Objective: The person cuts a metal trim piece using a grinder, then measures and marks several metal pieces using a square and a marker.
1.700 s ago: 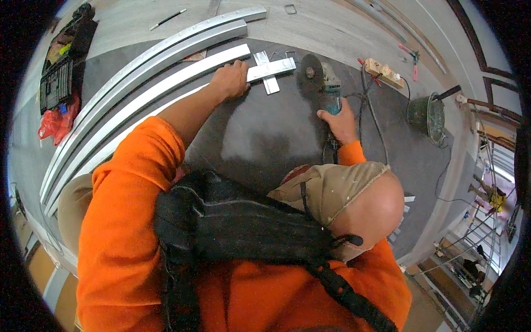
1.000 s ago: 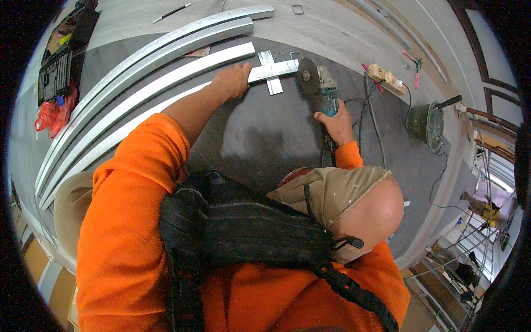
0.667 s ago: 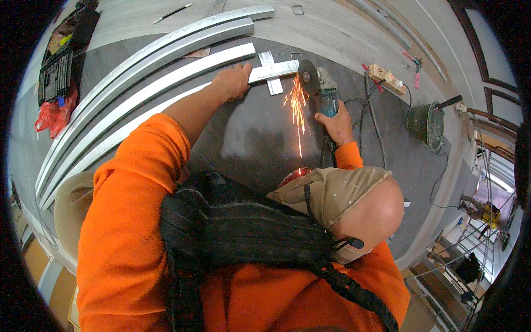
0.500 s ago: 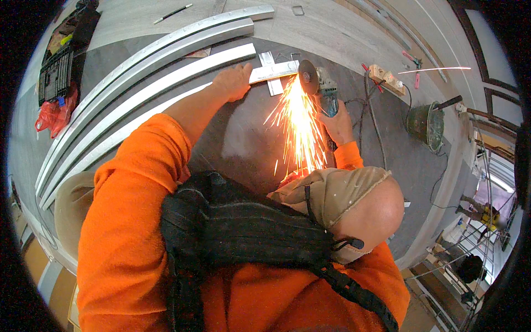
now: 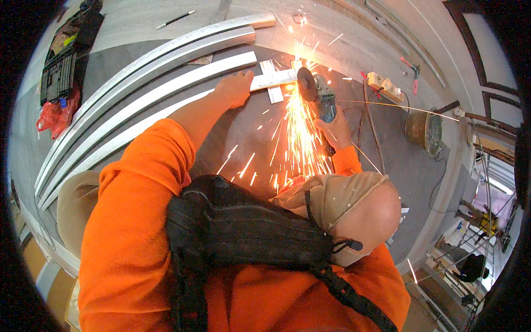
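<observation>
My left hand [image 5: 235, 90] is closed over a long white metal profile [image 5: 271, 79] and holds it near its far end. Under that end, a short metal piece [image 5: 275, 96] lies crosswise. My right hand [image 5: 338, 130] grips an angle grinder [image 5: 327, 106] by its body. The cutting disc [image 5: 306, 84] stands on edge at the profile's end, apparently in contact with it. A dense stream of sparks [image 5: 304, 130] pours from there toward me, and some fly up past the disc. The sparks partly hide the cut and the lower part of the grinder.
More metal profiles [image 5: 213, 42] lie side by side at the left. A black toolbox [image 5: 57, 77] and a red plastic bag [image 5: 60, 117] are beyond them. On the right are a power strip [image 5: 385, 87], cables, red-handled pliers [image 5: 415, 78] and a bucket [image 5: 425, 133]. Another person [image 5: 488, 222] is far right.
Sparks now scatter more widely, upward and to the left as well as toward me. The grinder and profile end sit slightly lower in view; both hands keep their holds.
</observation>
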A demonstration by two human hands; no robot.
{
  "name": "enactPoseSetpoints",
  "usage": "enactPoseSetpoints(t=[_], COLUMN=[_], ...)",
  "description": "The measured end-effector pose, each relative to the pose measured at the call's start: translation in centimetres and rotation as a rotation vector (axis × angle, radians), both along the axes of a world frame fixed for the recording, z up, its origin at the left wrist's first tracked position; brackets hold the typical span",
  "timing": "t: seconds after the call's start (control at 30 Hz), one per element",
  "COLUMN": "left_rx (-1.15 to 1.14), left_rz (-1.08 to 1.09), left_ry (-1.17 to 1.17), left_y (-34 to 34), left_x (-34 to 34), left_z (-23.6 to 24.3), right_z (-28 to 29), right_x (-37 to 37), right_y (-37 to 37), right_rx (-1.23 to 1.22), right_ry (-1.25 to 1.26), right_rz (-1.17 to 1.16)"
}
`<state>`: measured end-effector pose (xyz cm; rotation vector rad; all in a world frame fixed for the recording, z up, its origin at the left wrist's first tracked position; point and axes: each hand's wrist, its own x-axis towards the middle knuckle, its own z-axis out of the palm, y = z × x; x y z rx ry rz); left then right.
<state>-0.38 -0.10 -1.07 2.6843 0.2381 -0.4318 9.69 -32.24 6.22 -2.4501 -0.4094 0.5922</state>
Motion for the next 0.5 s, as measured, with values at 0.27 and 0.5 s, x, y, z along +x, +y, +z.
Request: enactPoseSetpoints(t=[0.27,0.5], left_rx=[0.036,0.069], left_rz=[0.016,-0.001], left_ry=[0.014,-0.001], left_y=[0.2,0.0], left_x=[0.2,0.2], left_z=[-0.2,-0.8], right_z=[-1.8,-1.3], right_x=[1.0,1.0], right_y=[0.3,0.7], right_rx=[-0.030,-0.014], right_ry=[-0.019,-0.048], right_rz=[0.004,0.001])
